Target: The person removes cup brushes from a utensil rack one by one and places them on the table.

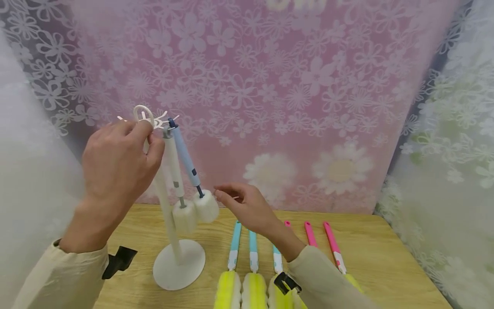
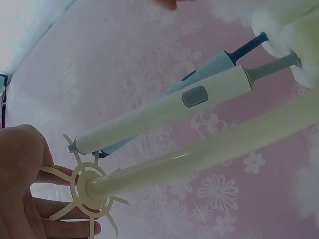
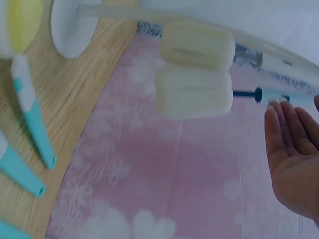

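Note:
My left hand point(image 1: 119, 154) grips the top of a white hook stand point(image 1: 168, 214), thumb and forefinger at its loop. In the left wrist view, its fingers lie behind the ring of hooks point(image 2: 75, 188). Two sponge bottle brushes hang from hooks, heads down: one with a white handle point(image 1: 174, 167), one with a light blue handle point(image 1: 186, 159). Their white sponge heads point(image 1: 207, 206) hang side by side above the table. My right hand point(image 1: 247, 210), fingers loosely bent and holding nothing, is beside the blue brush, just right of its sponge head in the head view.
The stand's round base point(image 1: 189, 270) rests on the wooden table point(image 1: 131, 227). At the front lie several brushes with yellow-and-white sponge heads point(image 1: 227, 289), some with turquoise handles point(image 1: 235, 240), others with pink handles point(image 1: 332, 238). A pink floral curtain point(image 1: 270, 107) hangs behind the table.

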The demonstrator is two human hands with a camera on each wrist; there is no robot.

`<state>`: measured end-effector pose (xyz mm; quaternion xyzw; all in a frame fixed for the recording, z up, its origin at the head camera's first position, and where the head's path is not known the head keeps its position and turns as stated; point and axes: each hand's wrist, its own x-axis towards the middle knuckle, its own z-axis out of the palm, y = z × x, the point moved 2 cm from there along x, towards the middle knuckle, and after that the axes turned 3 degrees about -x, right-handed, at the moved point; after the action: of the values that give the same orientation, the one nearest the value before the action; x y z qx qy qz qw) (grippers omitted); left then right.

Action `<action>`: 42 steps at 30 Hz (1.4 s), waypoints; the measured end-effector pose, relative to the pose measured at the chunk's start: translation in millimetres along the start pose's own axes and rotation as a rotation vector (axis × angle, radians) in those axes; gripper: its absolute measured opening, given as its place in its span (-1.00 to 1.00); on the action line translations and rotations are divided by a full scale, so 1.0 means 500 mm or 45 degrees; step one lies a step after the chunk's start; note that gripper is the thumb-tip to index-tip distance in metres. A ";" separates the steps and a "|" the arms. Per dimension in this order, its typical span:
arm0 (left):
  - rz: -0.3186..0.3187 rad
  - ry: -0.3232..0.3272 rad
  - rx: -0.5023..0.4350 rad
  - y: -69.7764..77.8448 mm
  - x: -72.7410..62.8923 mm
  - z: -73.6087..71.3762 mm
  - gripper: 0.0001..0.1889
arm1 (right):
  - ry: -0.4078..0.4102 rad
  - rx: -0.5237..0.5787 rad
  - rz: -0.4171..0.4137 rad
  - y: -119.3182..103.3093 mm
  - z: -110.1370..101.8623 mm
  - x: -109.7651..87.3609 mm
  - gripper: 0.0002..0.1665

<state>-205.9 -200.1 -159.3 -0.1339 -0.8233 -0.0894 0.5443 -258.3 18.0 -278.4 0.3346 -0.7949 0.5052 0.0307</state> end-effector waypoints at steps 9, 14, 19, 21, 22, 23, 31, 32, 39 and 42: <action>0.017 0.056 -0.028 0.014 0.004 0.008 -0.65 | 0.162 0.001 -0.098 -0.041 0.070 0.065 -0.52; 0.037 0.060 -0.043 0.021 0.006 0.014 -0.65 | 0.259 0.067 -0.083 -0.047 0.093 0.084 -0.56; 0.040 0.064 -0.042 0.023 0.008 0.015 -0.64 | 0.325 0.120 -0.085 -0.047 0.104 0.095 -0.61; 0.036 0.065 -0.039 0.023 0.009 0.015 -0.64 | 0.344 0.126 -0.088 -0.047 0.106 0.097 -0.63; 0.035 0.064 -0.037 0.024 0.009 0.015 -0.64 | 0.352 0.128 -0.087 -0.046 0.107 0.098 -0.65; 0.033 0.063 -0.036 0.024 0.009 0.015 -0.64 | 0.360 0.130 -0.087 -0.046 0.108 0.098 -0.66; 0.019 0.058 -0.026 0.019 0.006 0.016 -0.65 | 0.356 0.157 -0.124 -0.050 0.112 0.092 -0.70; 0.018 0.060 -0.020 0.017 0.005 0.016 -0.64 | 0.349 0.169 -0.140 -0.052 0.112 0.091 -0.70; 0.004 0.073 0.005 0.003 0.002 0.013 -0.67 | 0.318 0.288 -0.184 -0.063 0.110 0.081 -0.72; 0.002 0.087 0.006 -0.003 0.000 0.011 -0.67 | 0.308 0.323 -0.195 -0.067 0.103 0.075 -0.73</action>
<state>-210.9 -200.0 -161.6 -0.1301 -0.8043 -0.0916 0.5725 -253.4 -52.0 -262.8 0.3321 -0.6876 0.6341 0.1219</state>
